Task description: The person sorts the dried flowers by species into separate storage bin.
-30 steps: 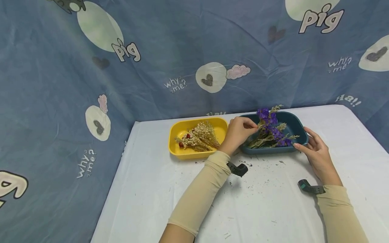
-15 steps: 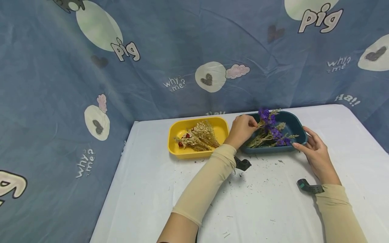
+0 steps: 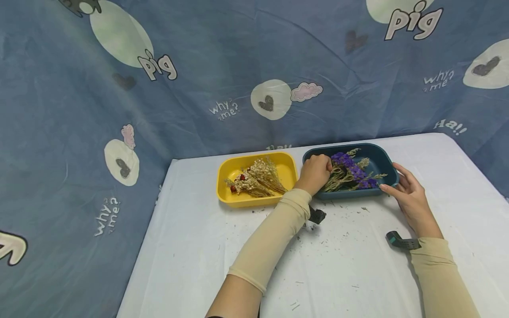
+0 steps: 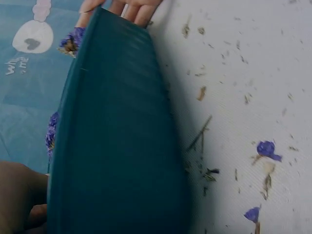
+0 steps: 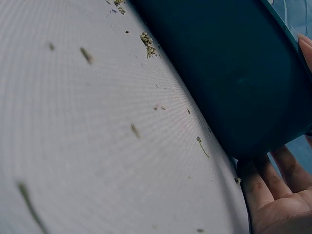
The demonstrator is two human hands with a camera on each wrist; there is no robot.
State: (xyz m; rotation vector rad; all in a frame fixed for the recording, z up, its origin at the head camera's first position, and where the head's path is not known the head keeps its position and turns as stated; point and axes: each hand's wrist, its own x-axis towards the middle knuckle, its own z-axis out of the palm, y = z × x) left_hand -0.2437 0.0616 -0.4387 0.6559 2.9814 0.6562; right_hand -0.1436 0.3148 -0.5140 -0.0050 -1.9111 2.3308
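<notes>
In the head view my left hand (image 3: 316, 173) reaches over the left end of a dark teal tray (image 3: 350, 194), its fingers curled down at the stems of dried purple flowers (image 3: 354, 168). The fingertips are hidden inside the tray. The flowers lie along the tray with their blooms toward the right. My right hand (image 3: 409, 196) grips the tray's right end, thumb at the front rim and fingers round the outside. The right wrist view shows its fingers (image 5: 278, 183) at the tray's corner. The left wrist view is mostly filled by the tray's outer wall (image 4: 117, 122).
A yellow tray (image 3: 248, 203) stands just left of the teal one, with dried cream flowers and small red blooms (image 3: 256, 177) inside. Bits of stem and petal litter the white tabletop (image 3: 334, 260). A printed blue curtain (image 3: 214, 57) hangs behind the table.
My left hand has lowered into the teal tray, and the purple flowers near it have come down with it. My right hand keeps its grip on the tray's end.
</notes>
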